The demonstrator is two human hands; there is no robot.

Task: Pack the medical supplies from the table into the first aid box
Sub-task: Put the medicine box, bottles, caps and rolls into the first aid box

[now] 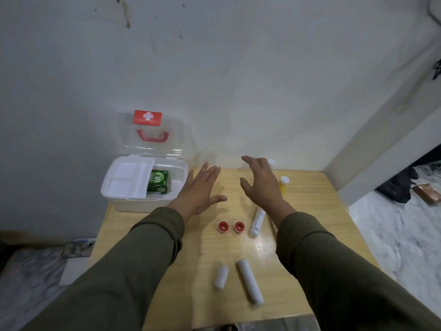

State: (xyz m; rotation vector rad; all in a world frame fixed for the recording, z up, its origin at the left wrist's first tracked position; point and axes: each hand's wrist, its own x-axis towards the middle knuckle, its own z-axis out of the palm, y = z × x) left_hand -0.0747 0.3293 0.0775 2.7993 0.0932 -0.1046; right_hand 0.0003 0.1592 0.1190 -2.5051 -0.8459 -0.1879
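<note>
The white first aid box (124, 204) stands open at the table's back left, its clear lid (152, 137) upright against the wall. Inside lie a white tray (128, 180) and a green carton (158, 185). My left hand (200, 189) hovers flat and empty just right of the box. My right hand (260, 182) is spread, empty, over the back of the table, next to a yellow bottle with a white cap (284, 183). Two red-cored tape rolls (230, 226), a white tube (257, 222) and two white bandage rolls (249, 281) lie nearer me.
The wooden table (167, 259) sits in a corner, walls behind and to the left. Another white cap (271, 161) peeks out behind my right hand. The table's right edge drops to a marble floor (393, 235); a patterned mat (76, 249) lies on the left.
</note>
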